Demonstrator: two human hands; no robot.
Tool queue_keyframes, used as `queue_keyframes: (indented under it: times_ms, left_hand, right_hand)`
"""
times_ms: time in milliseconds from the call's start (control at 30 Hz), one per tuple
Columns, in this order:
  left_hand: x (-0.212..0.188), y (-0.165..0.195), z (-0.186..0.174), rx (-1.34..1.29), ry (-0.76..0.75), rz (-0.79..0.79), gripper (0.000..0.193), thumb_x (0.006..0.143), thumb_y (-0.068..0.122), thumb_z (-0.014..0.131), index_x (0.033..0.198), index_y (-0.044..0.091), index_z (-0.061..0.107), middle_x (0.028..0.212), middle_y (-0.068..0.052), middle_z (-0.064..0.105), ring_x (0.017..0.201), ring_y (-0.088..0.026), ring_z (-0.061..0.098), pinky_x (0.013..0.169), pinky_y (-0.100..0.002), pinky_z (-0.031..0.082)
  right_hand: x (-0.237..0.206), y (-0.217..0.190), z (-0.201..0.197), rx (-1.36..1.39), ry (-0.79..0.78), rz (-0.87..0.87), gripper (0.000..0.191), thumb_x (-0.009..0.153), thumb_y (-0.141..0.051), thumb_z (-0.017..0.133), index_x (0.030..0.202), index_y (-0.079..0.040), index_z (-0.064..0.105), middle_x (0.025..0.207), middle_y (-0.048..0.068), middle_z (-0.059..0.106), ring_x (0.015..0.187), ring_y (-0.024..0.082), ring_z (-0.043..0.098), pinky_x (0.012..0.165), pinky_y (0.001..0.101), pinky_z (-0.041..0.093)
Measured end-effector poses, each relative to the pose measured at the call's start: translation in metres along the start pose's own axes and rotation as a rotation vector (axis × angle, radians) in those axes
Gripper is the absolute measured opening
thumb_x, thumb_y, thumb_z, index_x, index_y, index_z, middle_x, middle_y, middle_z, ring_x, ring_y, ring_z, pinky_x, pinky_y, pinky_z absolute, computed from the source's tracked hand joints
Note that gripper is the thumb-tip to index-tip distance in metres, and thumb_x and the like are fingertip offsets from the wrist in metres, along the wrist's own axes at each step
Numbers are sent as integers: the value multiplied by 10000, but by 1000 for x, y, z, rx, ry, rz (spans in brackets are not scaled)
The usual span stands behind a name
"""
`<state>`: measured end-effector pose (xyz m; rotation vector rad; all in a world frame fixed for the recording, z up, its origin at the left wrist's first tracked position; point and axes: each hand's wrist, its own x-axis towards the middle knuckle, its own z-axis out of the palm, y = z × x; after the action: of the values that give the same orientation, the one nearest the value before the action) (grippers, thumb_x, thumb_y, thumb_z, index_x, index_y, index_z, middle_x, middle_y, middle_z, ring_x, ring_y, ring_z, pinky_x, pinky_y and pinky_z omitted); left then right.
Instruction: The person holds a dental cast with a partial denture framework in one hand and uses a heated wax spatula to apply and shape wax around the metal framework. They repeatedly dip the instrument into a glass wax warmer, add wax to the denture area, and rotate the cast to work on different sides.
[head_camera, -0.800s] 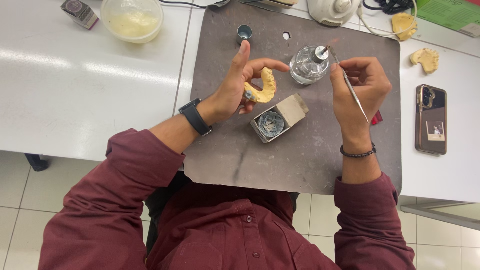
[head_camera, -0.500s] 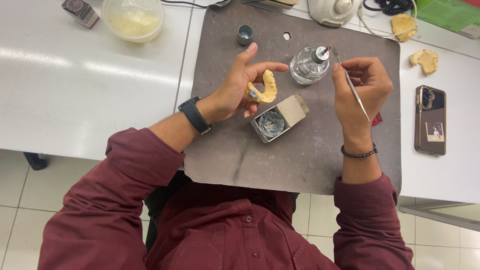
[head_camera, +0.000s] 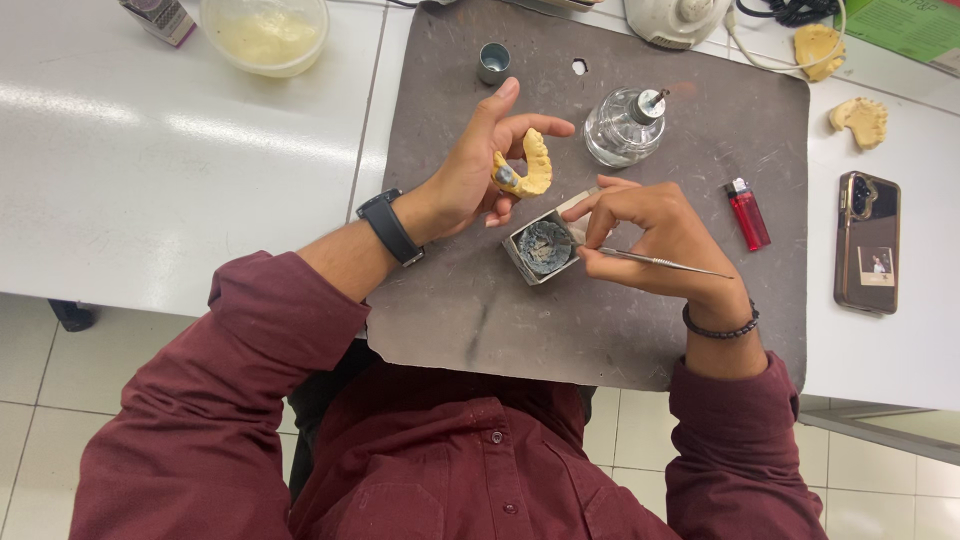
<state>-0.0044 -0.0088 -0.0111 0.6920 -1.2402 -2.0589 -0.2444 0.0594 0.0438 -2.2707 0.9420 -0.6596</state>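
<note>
Two hands work: the left hand (head_camera: 470, 180) grips a yellow dental cast (head_camera: 530, 165) while the right hand (head_camera: 650, 235) pinches a thin metal instrument (head_camera: 660, 263), tip apparently dipping into the small wax tin (head_camera: 543, 248), so the next move calls for carrying wax steadily to the cast.

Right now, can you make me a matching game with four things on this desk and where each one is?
Things:
1. yellow tooth model
2. thin metal tool
3. red lighter
4. phone

Places:
A. lying flat on the white table at the right edge
B. held in the left hand
C. lying on the dark mat, right of the glass burner
D. held in the right hand, its tip at the small square tin

Pairs: 1-B, 2-D, 3-C, 4-A
</note>
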Motion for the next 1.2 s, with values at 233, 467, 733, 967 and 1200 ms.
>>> queue_keyframes:
  times_ms: [233, 467, 733, 967, 1200]
  left_hand:
    - [1, 0, 3, 66, 41, 27, 1039, 882, 829, 215, 1441, 32, 580, 840, -30, 570, 506, -52, 484, 354, -209, 400]
    - [0, 1, 3, 102, 25, 23, 1054, 855, 856, 193, 1391, 46, 604, 871, -40, 584, 486, -49, 489, 348, -197, 401]
    - [-2, 6, 11, 121, -41, -8, 1068, 826, 892, 150, 1303, 46, 594, 825, -30, 597, 472, -51, 473, 358, -213, 374]
    - [-8, 6, 16, 241, 1, 117, 1066, 858, 898, 127, 1277, 43, 607, 731, 5, 545, 479, -51, 461, 383, -222, 352]
    - [-12, 7, 16, 194, 17, 143, 993, 859, 881, 136, 1214, 69, 583, 741, 21, 547, 472, -44, 431, 389, -214, 342]
  right_hand:
    - [1, -2, 6, -56, 19, 22, 211, 747, -28, 796, 684, -72, 600, 719, 23, 697, 1020, 228, 775, 1178, 528, 476]
    - [-9, 6, 1, 80, 136, 23, 195, 812, 9, 771, 752, -70, 602, 754, 26, 689, 995, 222, 772, 1148, 503, 529]
    - [-4, -9, 28, 444, 476, -42, 173, 972, 68, 759, 981, 0, 601, 958, 165, 724, 1062, 304, 748, 1065, 450, 612]
    - [9, -23, 47, 417, 533, 0, 206, 968, 99, 729, 918, 4, 553, 933, 144, 716, 969, 228, 755, 986, 423, 652]
    - [14, -28, 54, 329, 552, -31, 211, 979, 109, 710, 918, 10, 534, 889, 124, 703, 843, 143, 716, 984, 407, 658]
